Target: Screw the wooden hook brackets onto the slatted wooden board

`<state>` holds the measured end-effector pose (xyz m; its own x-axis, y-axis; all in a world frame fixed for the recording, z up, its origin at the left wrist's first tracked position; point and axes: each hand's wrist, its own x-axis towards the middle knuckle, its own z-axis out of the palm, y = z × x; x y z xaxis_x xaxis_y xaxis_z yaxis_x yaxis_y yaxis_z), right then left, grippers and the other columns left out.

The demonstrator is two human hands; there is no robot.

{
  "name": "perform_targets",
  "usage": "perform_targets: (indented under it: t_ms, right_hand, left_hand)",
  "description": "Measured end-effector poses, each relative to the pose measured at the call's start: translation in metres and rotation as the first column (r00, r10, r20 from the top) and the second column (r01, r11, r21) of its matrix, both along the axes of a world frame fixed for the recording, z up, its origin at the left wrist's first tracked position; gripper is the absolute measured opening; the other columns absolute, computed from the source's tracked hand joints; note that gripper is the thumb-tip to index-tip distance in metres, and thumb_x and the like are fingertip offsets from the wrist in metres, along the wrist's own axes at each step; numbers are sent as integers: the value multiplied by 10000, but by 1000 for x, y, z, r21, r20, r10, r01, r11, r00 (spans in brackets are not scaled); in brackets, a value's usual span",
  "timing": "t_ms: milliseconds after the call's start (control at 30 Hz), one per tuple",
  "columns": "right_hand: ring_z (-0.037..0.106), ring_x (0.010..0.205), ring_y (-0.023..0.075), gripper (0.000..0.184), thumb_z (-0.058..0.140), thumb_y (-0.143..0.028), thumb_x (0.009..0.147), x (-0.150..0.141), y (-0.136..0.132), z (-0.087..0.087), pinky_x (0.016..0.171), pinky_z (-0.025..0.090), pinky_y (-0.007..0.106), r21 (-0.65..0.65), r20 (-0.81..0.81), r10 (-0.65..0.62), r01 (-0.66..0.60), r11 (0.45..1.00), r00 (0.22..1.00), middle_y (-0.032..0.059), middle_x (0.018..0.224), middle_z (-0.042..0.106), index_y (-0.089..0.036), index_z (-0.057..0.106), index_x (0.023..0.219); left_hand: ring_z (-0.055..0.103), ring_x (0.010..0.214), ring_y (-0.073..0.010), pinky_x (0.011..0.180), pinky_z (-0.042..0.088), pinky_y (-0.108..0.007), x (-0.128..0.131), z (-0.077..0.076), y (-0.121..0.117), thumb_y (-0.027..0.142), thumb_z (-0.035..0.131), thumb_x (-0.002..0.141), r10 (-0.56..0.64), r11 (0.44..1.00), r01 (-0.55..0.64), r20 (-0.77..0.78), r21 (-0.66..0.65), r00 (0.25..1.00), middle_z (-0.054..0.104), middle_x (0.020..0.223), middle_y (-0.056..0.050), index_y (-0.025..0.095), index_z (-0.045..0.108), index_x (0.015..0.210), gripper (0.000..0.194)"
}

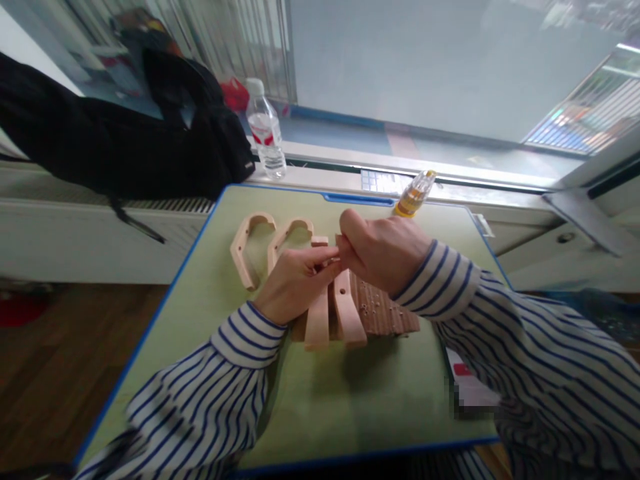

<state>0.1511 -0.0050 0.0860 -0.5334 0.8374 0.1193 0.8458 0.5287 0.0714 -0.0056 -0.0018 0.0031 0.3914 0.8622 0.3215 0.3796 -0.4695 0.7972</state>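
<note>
My left hand (295, 280) and my right hand (383, 253) meet over the middle of a green desk (210, 373). Both are closed, fingertips pinched together on something small I cannot make out. Under them lie two pale wooden slats (333, 313) side by side, one with a hole, on top of a brown perforated board (387, 310). Two curved wooden pieces (265, 247) lie to the left of my left hand. Both arms wear blue and white striped sleeves.
A yellow screwdriver handle (414, 193) pokes up at the desk's far edge. A water bottle (266, 130) and a black bag (125, 133) sit on the window sill. A paper with a red mark (463, 370) lies at the right. The floor is wooden at left.
</note>
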Motion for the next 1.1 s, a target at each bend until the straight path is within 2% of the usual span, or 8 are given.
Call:
perform_targets:
  t_ms: [167, 333, 467, 667, 767, 833, 933, 1100]
  right_hand:
    - [400, 492, 97, 261, 316, -319, 874, 11, 1, 17, 492, 228, 262, -1, -112, 29, -29, 1000, 993, 28, 625, 558, -135, 489, 938]
    - [423, 511, 102, 211, 382, -289, 848, 28, -11, 30, 512, 294, 251, 13, -264, 2, 1, 1000, 965, -7, 596, 513, -139, 511, 921]
    - [454, 490, 98, 230, 426, -257, 834, 44, -35, 26, 528, 361, 251, -10, -346, -43, 42, 999, 937, -4, 622, 552, -128, 537, 989]
    - [558, 606, 128, 289, 442, -184, 837, 63, -81, 10, 587, 474, 288, -48, -425, -96, 84, 995, 900, 95, 941, 642, -151, 545, 1104]
    - [601, 640, 138, 296, 446, -195, 855, 67, -107, -1, 609, 520, 300, -66, -511, -137, 121, 990, 848, 99, 1025, 638, -192, 535, 1138]
    - [625, 693, 144, 293, 449, -204, 866, 70, -124, -14, 634, 540, 295, -84, -545, -167, 144, 986, 822, 97, 1061, 630, -211, 531, 1147]
    - [631, 860, 157, 301, 484, -204, 864, 76, -148, -38, 748, 535, 293, 34, -583, -125, 178, 983, 803, 67, 1058, 633, -245, 535, 1158]
    - [608, 974, 142, 320, 523, -206, 862, 88, -182, -76, 826, 514, 255, 27, -675, -159, 239, 971, 720, 50, 1118, 609, -260, 527, 1178]
  left_hand:
    - [478, 532, -83, 466, 384, -190, -4, 13, -3, 348, 575, 833, 59, 998, -60, 25, 28, 998, 686, 727, -33, 149, 688, 1027, 300]
    - [573, 587, -108, 482, 432, -191, -18, 28, -12, 365, 591, 825, 184, 982, -186, 62, 27, 981, 722, 832, -71, 157, 702, 1003, 296]
    - [575, 570, -106, 469, 425, -181, -34, 34, -27, 372, 605, 813, 292, 956, -293, 37, 27, 956, 719, 785, -51, 169, 703, 998, 291]
    - [600, 581, -112, 476, 448, -184, -54, 30, -60, 357, 593, 822, 340, 940, -340, -8, -21, 940, 723, 827, -38, 187, 682, 1035, 286]
    - [594, 572, -111, 509, 466, -195, -63, 23, -77, 359, 589, 822, 369, 929, -371, -112, 4, 923, 726, 871, -33, 205, 678, 1052, 291]
    - [592, 570, -113, 549, 485, -209, -70, 16, -88, 375, 580, 824, 383, 922, -387, -162, 8, 909, 728, 889, -34, 200, 676, 1056, 307]
    - [579, 520, -107, 511, 470, -203, -81, 0, -102, 429, 575, 812, 446, 888, -460, -225, -11, 866, 731, 810, -13, 200, 690, 1016, 327]
    - [657, 689, -148, 621, 507, -213, -95, -26, -118, 463, 560, 805, 463, 871, -490, -274, -35, 843, 734, 855, -4, 215, 713, 906, 308]
